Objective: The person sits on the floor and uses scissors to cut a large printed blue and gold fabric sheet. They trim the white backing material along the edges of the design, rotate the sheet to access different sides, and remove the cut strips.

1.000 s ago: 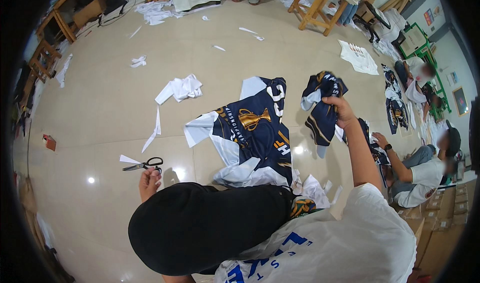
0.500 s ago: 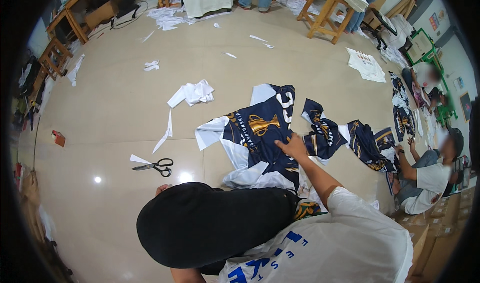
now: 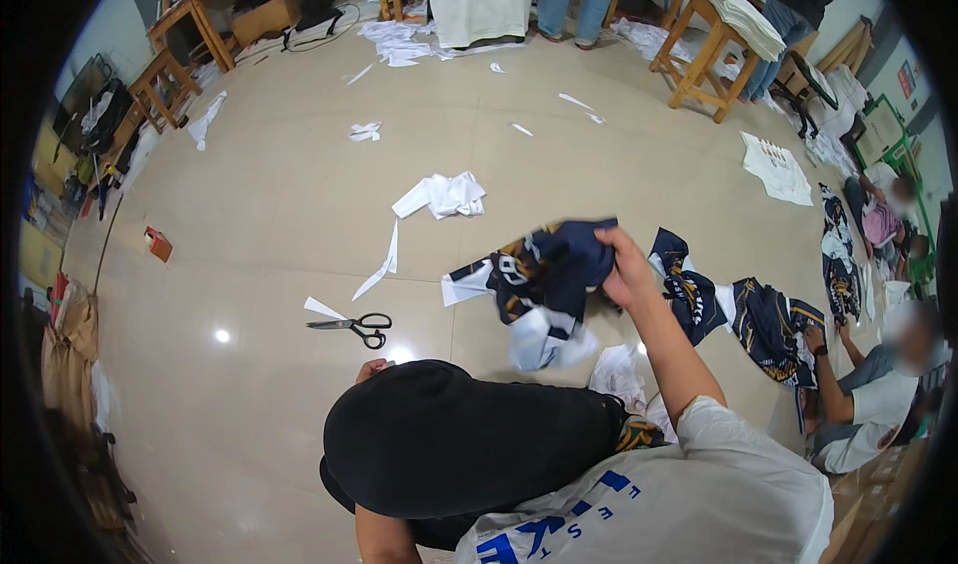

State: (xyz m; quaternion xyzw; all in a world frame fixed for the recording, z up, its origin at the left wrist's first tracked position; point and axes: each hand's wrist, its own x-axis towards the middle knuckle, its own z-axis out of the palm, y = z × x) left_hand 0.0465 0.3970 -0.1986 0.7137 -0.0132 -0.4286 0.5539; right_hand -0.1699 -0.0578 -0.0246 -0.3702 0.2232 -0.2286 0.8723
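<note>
My right hand (image 3: 627,270) is closed on the upper right edge of a navy, gold and white printed jersey (image 3: 559,265). The jersey hangs bunched and a little blurred over the tiled floor. Past a raised black-clothed leg (image 3: 459,439), only a bit of my left hand (image 3: 370,368) shows; its fingers are mostly hidden. Just beyond that hand lie black-handled scissors (image 3: 354,327), with a thin white scrap (image 3: 326,308) by the blades. Crumpled white cloth (image 3: 619,374) rests near my right forearm.
White fabric pieces (image 3: 444,196) lie ahead, beside a long strip (image 3: 383,265). More navy jerseys (image 3: 689,289) stretch rightward to a seated person (image 3: 868,394). A small red box (image 3: 158,245) stands at left. Wooden stools (image 3: 709,55) and a person's legs (image 3: 577,5) are at the back.
My right hand has closed on the jersey and lifted it; it was spread flat on the floor and is now folded over. The whole view has shifted slightly.
</note>
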